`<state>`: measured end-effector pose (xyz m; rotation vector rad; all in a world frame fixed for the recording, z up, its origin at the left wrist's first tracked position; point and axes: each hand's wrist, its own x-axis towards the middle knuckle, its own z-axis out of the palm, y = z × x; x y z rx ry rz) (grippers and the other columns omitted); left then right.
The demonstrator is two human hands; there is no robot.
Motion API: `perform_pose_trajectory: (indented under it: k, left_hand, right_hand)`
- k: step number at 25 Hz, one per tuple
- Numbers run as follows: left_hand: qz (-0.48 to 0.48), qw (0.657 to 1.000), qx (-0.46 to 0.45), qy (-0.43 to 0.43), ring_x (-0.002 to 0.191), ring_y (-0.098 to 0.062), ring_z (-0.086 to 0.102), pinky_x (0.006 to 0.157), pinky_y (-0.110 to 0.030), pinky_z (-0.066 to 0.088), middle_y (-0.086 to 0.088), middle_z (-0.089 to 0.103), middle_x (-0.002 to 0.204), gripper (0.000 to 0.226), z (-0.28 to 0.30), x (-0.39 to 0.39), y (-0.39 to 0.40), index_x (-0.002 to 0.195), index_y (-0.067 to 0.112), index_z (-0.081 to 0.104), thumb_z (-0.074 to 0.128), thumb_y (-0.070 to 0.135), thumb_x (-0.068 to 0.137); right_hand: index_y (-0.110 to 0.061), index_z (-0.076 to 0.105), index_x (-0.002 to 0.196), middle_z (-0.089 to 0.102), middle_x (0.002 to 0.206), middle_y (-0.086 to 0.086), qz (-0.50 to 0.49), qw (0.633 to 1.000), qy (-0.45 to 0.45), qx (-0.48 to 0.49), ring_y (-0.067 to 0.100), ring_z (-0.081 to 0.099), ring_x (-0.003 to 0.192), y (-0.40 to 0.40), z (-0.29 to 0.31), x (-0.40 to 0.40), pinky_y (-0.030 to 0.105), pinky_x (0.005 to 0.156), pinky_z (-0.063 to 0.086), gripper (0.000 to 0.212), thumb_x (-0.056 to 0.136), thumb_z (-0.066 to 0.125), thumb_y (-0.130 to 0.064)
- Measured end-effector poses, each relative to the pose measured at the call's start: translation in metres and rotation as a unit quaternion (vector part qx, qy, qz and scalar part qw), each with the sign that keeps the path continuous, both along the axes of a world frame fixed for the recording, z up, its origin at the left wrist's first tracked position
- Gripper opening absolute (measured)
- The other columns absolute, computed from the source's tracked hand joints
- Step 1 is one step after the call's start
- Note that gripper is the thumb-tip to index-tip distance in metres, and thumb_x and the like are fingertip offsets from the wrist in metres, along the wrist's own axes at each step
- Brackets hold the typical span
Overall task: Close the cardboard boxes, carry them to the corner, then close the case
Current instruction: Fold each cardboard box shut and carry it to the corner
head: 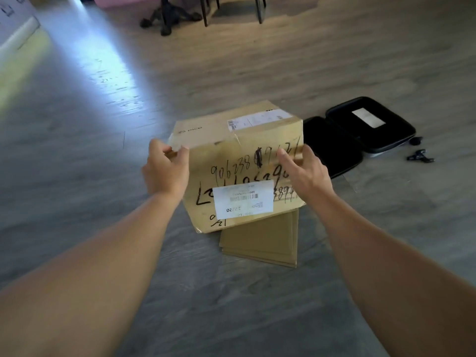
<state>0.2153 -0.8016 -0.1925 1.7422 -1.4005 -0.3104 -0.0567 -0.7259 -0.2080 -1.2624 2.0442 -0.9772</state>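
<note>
From my remote seat I see both arms reaching forward over the grey wood floor. The cardboard box sits at the centre of view, closed, its near face scrawled with black marker digits and carrying a white label. My left hand takes the box's upper near corner at nine o'clock, its grip pinching the edge between thumb and fingers. My right hand is at three o'clock against the opposite upper corner, fingers curled on the cardboard, a narrow grip holding the box. A second cardboard box lies flatter on the floor at six o'clock, partly under the first. The black case lies open on the floor at two o'clock, just beside the box, with a small black object near its right edge. Chair legs stand at twelve o'clock.
</note>
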Motion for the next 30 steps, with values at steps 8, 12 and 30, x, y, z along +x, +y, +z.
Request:
perform_pose_trajectory:
  k: [8, 12, 30]
  left_hand:
    - [0.001, 0.994, 0.006, 0.107, 0.083, -0.015, 0.061, 0.068, -0.023, 0.042, 0.017, 0.061, 0.088, 0.036, -0.008, 0.008, -0.002, 0.108, 0.033, 0.050, 0.071, 0.037, 0.078]
    - [-0.028, 0.995, 0.046, 0.079, 0.103, -0.017, 0.064, 0.095, -0.035, 0.051, 0.009, 0.068, 0.115, 0.054, -0.020, 0.017, 0.000, 0.132, 0.026, 0.058, 0.067, 0.039, 0.080]
    - [-0.084, 0.976, 0.135, 0.152, 0.090, -0.035, 0.071, 0.082, -0.048, 0.060, -0.018, 0.071, 0.093, 0.026, -0.069, 0.071, 0.024, 0.083, 0.002, 0.061, 0.046, 0.009, 0.102]
  right_hand:
    - [-0.018, 0.052, 0.061, 0.067, 0.065, -0.004, -0.107, 0.990, -0.086, 0.022, 0.014, 0.062, 0.057, -0.004, -0.001, 0.006, 0.034, 0.057, 0.054, 0.074, 0.067, 0.049, -0.092]
    - [-0.037, 0.067, 0.101, 0.072, 0.086, -0.015, -0.082, 0.993, -0.089, -0.007, 0.007, 0.069, 0.080, -0.008, -0.017, 0.012, 0.041, 0.074, 0.061, 0.044, 0.084, 0.050, -0.074]
    - [-0.038, 0.055, 0.088, 0.059, 0.074, -0.012, 0.072, 0.981, 0.147, 0.107, 0.009, 0.054, 0.067, 0.027, -0.082, -0.013, 0.027, 0.052, 0.035, 0.026, 0.091, 0.029, -0.033]
